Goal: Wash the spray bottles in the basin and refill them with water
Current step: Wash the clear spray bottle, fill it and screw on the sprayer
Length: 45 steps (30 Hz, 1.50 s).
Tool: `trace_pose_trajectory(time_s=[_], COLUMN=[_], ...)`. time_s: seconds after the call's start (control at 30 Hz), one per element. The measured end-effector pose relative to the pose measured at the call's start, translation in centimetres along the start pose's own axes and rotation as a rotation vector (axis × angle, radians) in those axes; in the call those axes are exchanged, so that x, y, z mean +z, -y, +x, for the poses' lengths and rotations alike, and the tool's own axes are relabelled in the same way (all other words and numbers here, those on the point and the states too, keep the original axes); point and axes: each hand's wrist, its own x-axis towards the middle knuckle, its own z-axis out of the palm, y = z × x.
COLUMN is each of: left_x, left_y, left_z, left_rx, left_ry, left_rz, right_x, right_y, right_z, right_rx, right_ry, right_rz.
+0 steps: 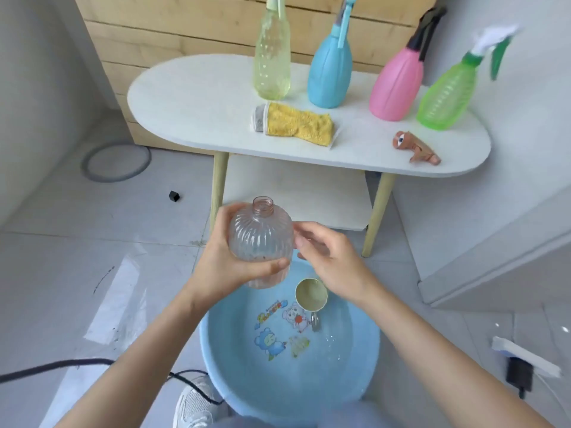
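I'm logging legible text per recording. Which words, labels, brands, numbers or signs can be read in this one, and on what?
Basin: one arc of coloured lettering above the cartoon figures, too blurred to read.
Clear bottle, spray bottles on the table, cup: no print visible.

the colourful lettering printed inside the basin is too blurred to read.

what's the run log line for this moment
left hand: grips capless clear bottle | right hand: at bottle's side, grip unclear | bottle: over blue basin | cup: in basin | spray head: on table
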Motion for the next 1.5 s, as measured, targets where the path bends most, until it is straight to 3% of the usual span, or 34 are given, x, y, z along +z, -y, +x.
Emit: trace_pose_trajectory(time_s=[0.47,0.77,0.93,1.13,1.33,1.5], left_x=[-1.3,-0.1,1.8,4.3,5.8,6.4], left_y=[-12.2,-15.5,-15.0,-13.1,-11.7,-10.8], left_z=[1.4,1.9,2.4,4.9,7.1,9.4], left_rx=[0.086,0.056,0.082,0.029,0.031,0.038], left_ry=[0.029,-0.020,-0.044,-0.087,-0.123,-0.125], left_rz=[-0.076,-0.117,-0.119,-0.089,-0.081,-0.059], right_x=[-5.1,-7.0,-9.5,-15.0,-18.1,-20.3], right_y=[12.1,14.7,14.3,9.8,4.7,0.7], right_z=[-1.9,-2.1,-1.0,4.6,8.6,11.3], right_rx=[-0.163,-0.188,-0.192,-0.009,0.166,0.254], right_ry=[-0.081,-0.151,-0.162,-0.331,-0.192,-0.164], right_rz=[-0.045,-0.184,-0.302,-0.558,-0.891,-0.976])
